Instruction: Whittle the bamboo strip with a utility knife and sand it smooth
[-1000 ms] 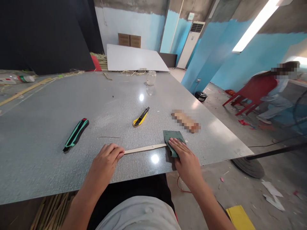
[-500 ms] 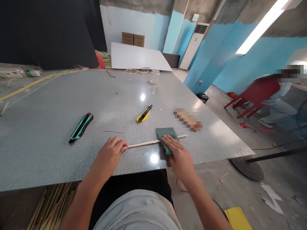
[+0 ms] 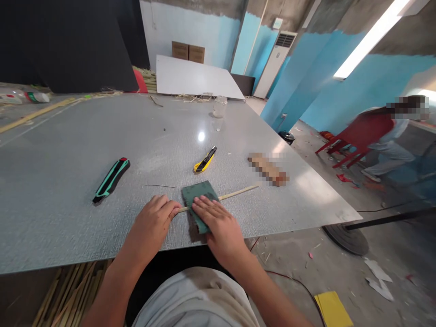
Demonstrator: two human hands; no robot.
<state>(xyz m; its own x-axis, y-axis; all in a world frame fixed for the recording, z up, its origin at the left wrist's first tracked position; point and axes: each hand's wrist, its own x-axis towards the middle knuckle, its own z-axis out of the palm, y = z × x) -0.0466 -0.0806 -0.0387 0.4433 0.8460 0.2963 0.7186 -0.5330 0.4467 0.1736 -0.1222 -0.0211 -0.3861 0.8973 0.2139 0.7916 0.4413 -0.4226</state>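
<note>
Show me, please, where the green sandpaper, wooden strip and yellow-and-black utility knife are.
Green sandpaper (image 3: 198,190): head view, uncovered upper part.
Wooden strip (image 3: 239,192): head view, exposed right-hand length.
Yellow-and-black utility knife (image 3: 205,161): head view, handle's middle.

Dk-grn sheet (image 3: 200,188); pale-yel. strip (image 3: 239,193); blk knife (image 3: 111,180) w/ teal trim, red end; yel. & blk cutter (image 3: 205,160); gry tabletop (image 3: 150,141), finely mottled; red chair (image 3: 364,134).

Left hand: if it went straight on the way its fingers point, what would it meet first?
The left hand would probably meet the green sheet first; it lies over the pale strip, under the right hand; the exact gap is hard to judge.
</note>
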